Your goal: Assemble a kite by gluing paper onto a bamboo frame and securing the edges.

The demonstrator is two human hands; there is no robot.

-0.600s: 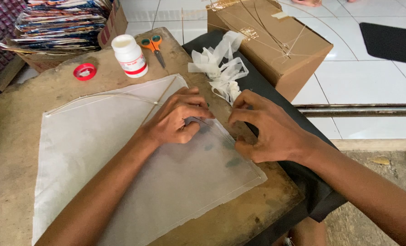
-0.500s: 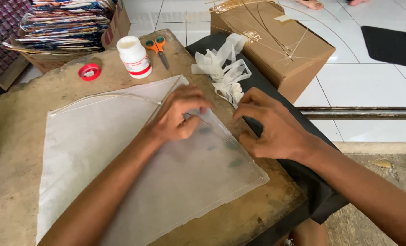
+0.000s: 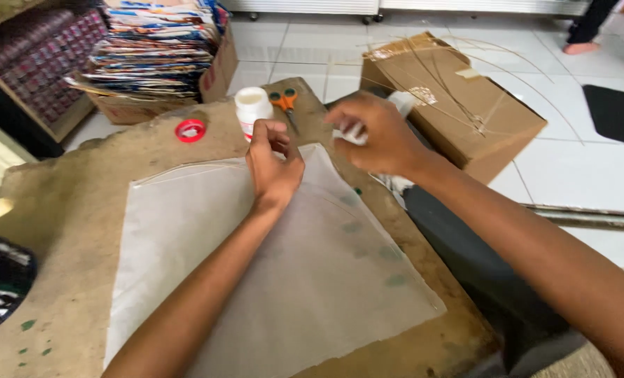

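1. Worn brown table (image 3: 67, 210) with rough, chipped edges.
2. Large sheet of pale translucent paper (image 3: 291, 280) lying flat on it (thin stick along its upper edge).
3. White bottle (image 3: 251, 108), red lid (image 3: 190, 130), and orange-handled scissors (image 3: 285, 105) near the far edge.

White tiled floor (image 3: 578, 175) (dark mat (image 3: 616, 112)), worn brown table (image 3: 67, 210)

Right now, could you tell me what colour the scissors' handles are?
Orange, seen in the head view: scissors beyond the left hand.
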